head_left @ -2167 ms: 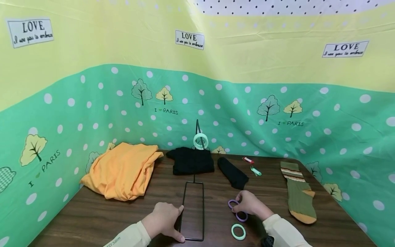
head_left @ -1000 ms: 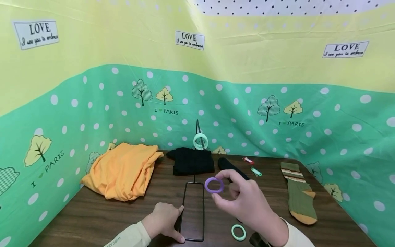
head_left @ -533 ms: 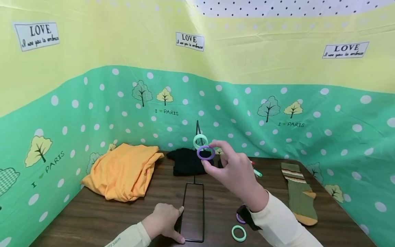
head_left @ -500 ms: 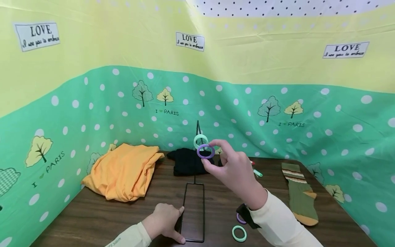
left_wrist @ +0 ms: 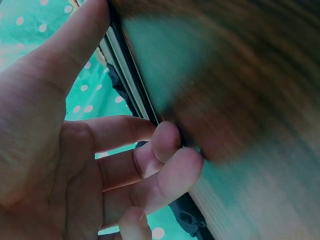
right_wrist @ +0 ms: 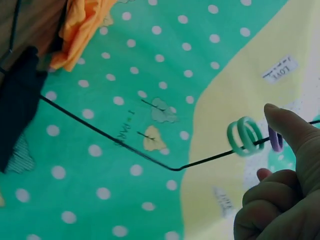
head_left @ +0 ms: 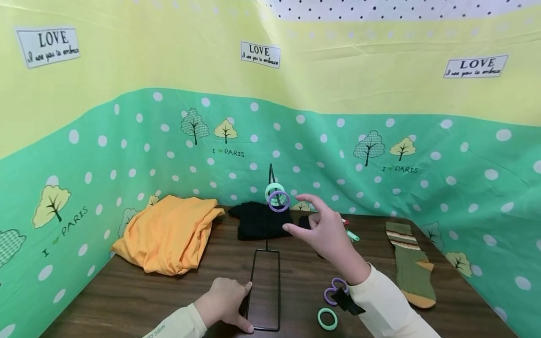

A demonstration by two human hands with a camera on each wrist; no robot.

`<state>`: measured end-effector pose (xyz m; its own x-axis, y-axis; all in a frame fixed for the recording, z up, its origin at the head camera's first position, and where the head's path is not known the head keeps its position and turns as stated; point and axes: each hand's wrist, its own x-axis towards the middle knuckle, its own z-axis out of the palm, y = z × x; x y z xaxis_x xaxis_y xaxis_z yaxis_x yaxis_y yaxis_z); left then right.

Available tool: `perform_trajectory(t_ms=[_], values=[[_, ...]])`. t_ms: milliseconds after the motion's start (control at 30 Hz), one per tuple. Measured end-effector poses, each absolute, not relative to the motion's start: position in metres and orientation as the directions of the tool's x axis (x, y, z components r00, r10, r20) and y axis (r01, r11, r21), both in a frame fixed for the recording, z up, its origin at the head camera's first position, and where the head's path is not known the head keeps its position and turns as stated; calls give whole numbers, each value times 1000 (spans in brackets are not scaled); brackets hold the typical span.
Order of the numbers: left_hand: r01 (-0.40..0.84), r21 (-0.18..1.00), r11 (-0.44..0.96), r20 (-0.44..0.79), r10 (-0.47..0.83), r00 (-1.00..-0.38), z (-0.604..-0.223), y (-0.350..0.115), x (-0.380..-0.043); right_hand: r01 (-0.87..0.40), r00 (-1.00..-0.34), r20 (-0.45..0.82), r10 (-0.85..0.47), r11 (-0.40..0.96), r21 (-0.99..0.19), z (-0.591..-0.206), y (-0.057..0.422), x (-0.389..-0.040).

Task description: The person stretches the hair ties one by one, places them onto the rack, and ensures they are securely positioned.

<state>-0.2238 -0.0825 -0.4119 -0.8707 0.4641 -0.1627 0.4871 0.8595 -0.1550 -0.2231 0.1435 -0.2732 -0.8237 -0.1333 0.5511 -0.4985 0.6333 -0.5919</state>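
Note:
A black wire stand (head_left: 279,291) has a rectangular base flat on the table and an upright with a bent arm. My left hand (head_left: 224,303) holds the base's left side, thumb at the front corner; in the left wrist view its curled fingers (left_wrist: 175,175) touch the wire. Two mint-green rings (right_wrist: 234,140) hang around the arm. A purple ring (head_left: 270,206) hangs on the arm too, nearer me than the green ones. Just to its right is my right hand (head_left: 331,234), thumb and index finger apart with nothing between them; it partly covers the purple ring in the right wrist view.
Two purple rings (head_left: 329,302) and a mint-green ring (head_left: 320,319) lie at front right. An orange cloth (head_left: 169,234) is at back left, a black cloth (head_left: 253,223) behind the base. Green key tag (head_left: 352,235) and striped olive sock (head_left: 407,267) lie right.
My right hand has lifted a purple ring from the table, carried it up and leftward onto the stand's arm, and let go of it. My left hand has stayed on the base.

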Motion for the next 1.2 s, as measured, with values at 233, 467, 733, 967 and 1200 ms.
perform_trajectory(t_ms=[233,467,733,967,1200], values=[[489,-166,856,-148,468,-871,-413,-84,-224,-422,-899,411,-148,539,-729,-293,167,-223],[485,-177,856,-139,466,-874,-412,-84,-223,-288,-956,260,-132,569,-770,-320,188,-221],[488,-173,856,-144,468,-872,-411,-83,-222,-171,-985,133,-108,561,-810,-351,206,-218],[487,-171,856,-150,466,-872,-411,-82,-222,-147,-982,57,-178,550,-822,-373,222,-212],[489,-172,855,-159,466,-870,-411,-83,-222,-161,-932,-32,-360,494,-855,-396,237,-207]])
